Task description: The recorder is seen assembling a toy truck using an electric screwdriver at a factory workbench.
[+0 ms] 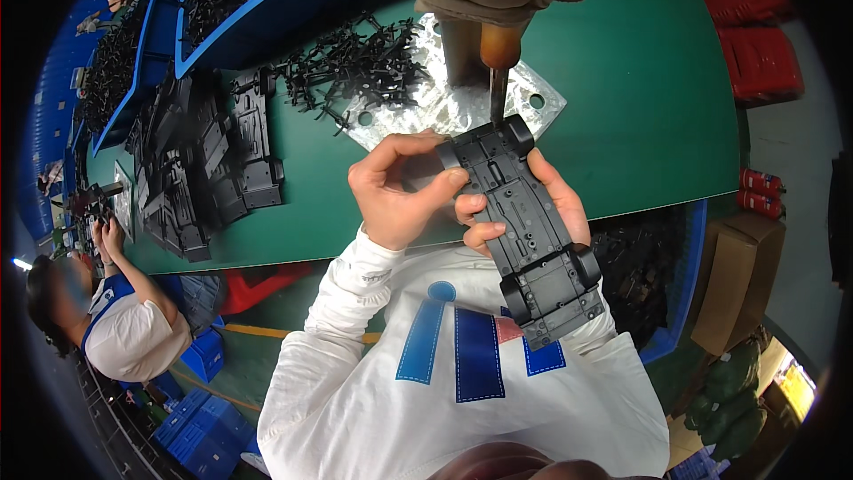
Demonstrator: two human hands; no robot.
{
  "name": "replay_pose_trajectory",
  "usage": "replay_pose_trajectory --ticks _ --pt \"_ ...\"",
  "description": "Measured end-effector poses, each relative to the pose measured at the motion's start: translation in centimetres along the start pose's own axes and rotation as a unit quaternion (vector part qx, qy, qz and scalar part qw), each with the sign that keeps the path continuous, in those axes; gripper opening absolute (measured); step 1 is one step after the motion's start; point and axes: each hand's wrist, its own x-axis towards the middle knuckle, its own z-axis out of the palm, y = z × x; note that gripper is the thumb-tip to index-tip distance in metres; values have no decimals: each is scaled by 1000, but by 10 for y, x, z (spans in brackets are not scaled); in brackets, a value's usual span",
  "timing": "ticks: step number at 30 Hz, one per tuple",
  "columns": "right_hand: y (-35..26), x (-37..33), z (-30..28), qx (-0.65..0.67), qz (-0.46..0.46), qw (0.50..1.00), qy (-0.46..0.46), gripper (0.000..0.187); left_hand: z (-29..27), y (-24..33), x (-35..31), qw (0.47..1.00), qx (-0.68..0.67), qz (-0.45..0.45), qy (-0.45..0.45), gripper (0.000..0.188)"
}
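A long black plastic toy-car chassis [524, 218] is held tilted over the near edge of the table, its far end up by an upright metal shaft [498, 93] with an orange-brown handle. My right hand [566, 202] wraps round the chassis from beneath, thumb along its right side and fingertips on its left edge. At the far left corner my left hand [391, 191] is closed, thumb and fingers pinching there. Whether a small part sits between those fingers is hidden. Whether the shaft's tip touches the chassis is unclear.
Behind the chassis lies a shiny metal plate [549, 107] on the green table [640, 98], beside a heap of small black parts [355, 62]. More black chassis [213, 151] are stacked at left. Blue bins [258, 31] stand farther back. Another person [133, 329] works at far left.
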Motion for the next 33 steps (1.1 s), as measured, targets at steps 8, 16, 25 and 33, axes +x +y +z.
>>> replay_pose_trajectory --ticks 8,16,25,33 --pt "-1 1 -2 -2 0 1000 1 51 0 0 1 1000 10 1 -2 35" --pt "1 2 -2 -14 -3 1000 -3 52 -2 0 -1 1000 9 -1 1 34" --pt "-5 1 -8 -9 8 998 -59 54 1 3 0 1000 23 -14 -16 35" --pt "-15 0 -15 -22 -58 998 5 59 2 13 10 987 106 -69 -97 39"
